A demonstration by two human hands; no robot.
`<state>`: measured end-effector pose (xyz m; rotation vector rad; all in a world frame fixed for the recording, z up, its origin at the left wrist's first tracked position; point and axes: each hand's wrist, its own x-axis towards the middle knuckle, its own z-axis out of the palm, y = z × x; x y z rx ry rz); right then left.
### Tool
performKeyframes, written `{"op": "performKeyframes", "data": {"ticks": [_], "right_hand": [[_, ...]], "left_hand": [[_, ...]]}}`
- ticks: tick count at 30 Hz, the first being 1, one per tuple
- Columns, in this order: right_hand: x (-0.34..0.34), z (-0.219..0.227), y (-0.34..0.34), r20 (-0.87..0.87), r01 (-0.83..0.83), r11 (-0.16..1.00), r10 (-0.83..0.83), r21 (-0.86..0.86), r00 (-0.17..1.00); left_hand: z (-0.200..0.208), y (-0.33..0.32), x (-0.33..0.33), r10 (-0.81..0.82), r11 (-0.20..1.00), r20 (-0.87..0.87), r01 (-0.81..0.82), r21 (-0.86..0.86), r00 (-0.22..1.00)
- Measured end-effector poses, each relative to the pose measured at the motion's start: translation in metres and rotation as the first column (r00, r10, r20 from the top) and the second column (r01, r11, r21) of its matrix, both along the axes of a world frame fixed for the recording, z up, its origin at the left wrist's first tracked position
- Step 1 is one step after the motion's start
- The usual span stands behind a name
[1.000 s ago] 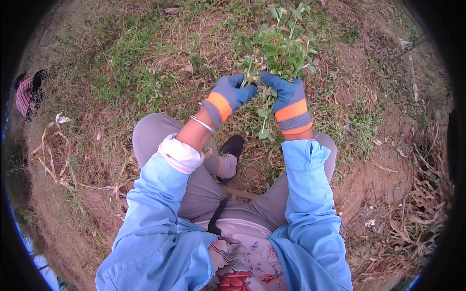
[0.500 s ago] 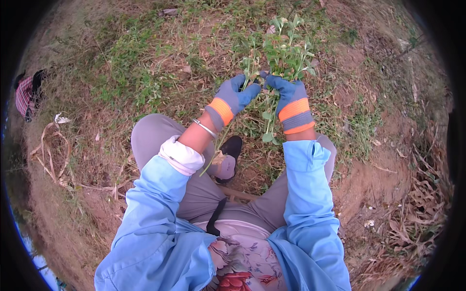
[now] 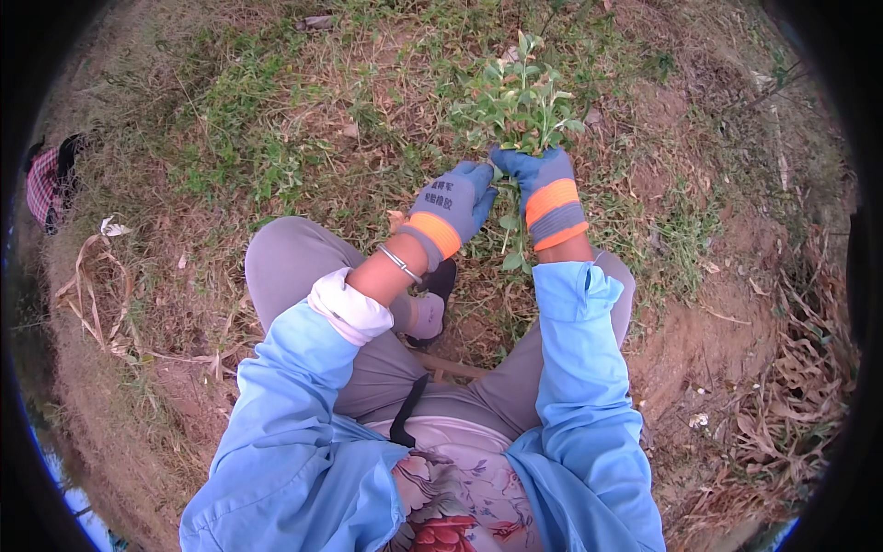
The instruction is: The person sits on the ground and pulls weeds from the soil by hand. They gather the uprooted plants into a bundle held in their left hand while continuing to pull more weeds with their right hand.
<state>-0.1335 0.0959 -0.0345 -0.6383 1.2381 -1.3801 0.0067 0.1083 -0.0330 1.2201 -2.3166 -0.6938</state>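
Observation:
Leafy green stems [image 3: 526, 103] stand up in a bunch, with some stem and leaves hanging lower beside my wrist. My right hand [image 3: 543, 184], in a blue-and-grey glove with orange bands, is closed around the bunch below its leafy tops. Just to its left is my left hand [image 3: 452, 207], gloved the same way, its back turned up. The fingers of that hand are curled against the stems by my right thumb. What lies inside them is hidden.
I sit on ground with low grass and weeds [image 3: 267, 152]. A dry, looped stalk [image 3: 92, 290] lies at the left, and dry leaves [image 3: 805, 396] are heaped at the right. A pink checked cloth [image 3: 44, 184] shows at the far left edge.
The stem that my left hand held apart has come up against the bunch in my right hand. My left hand has turned its back upward and dropped slightly.

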Motion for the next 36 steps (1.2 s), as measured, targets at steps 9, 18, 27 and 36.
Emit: {"op": "performKeyframes", "data": {"ticks": [9, 18, 27, 36], "right_hand": [[-0.006, 0.009, 0.0, 0.211, -0.052, 0.987, 0.085, -0.154, 0.974], [-0.009, 0.019, 0.004, -0.035, -0.339, 0.904, 0.342, -0.261, 0.939], [-0.011, 0.02, 0.005, 0.009, -0.366, 0.89, 0.382, -0.272, 0.924], [-0.021, 0.015, 0.004, -0.155, -0.24, 0.921, 0.2, -0.307, 0.967]], "left_hand": [[0.014, -0.005, 0.001, 0.505, 0.562, -0.618, 0.314, 0.765, 0.602], [-0.003, -0.022, 0.006, 0.606, 0.564, -0.724, 0.463, 0.683, 0.329], [0.015, -0.026, 0.012, 0.685, 0.438, -0.676, 0.589, 0.679, 0.27], [0.01, -0.029, 0.009, 0.671, 0.568, -0.711, 0.471, 0.676, 0.211]]}}
